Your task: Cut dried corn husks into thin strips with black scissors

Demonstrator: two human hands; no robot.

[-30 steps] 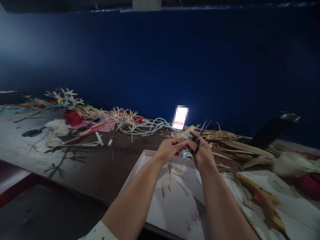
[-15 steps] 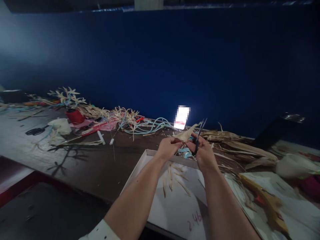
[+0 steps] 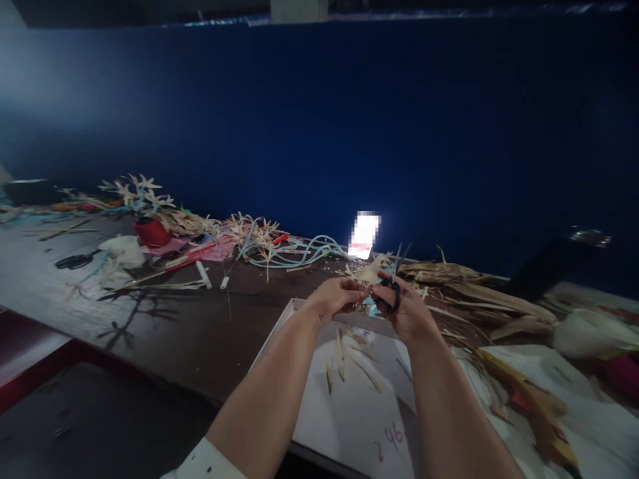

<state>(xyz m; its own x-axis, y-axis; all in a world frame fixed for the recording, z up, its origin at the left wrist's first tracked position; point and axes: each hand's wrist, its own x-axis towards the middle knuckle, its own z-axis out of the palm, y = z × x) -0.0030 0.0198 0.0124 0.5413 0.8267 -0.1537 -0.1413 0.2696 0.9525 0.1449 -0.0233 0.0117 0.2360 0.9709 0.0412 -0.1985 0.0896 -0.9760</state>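
Note:
My left hand [image 3: 335, 297] is closed in a pinch on a small tan piece of dried husk [image 3: 370, 271], held above the far edge of a shallow white box lid [image 3: 349, 412]. My right hand [image 3: 405, 310] grips black-handled scissors [image 3: 394, 279], its fingers through the loops and the blades pointing up beside the husk piece. Several thin husk slivers [image 3: 349, 356] lie in the lid below both hands.
Dried husks [image 3: 474, 286] pile up to the right, with a yellow glue gun [image 3: 529, 406] on white paper. On the left of the dark table lie husk flowers [image 3: 134, 193], a red spool [image 3: 150, 233], light blue strips [image 3: 294, 253], black scissors [image 3: 74, 259] and a bright phone [image 3: 363, 235] against the blue wall.
The husk piece, raised high half a second ago, is lower now. The scissor blades have come closer together beside it. Both hands stay above the lid's far edge.

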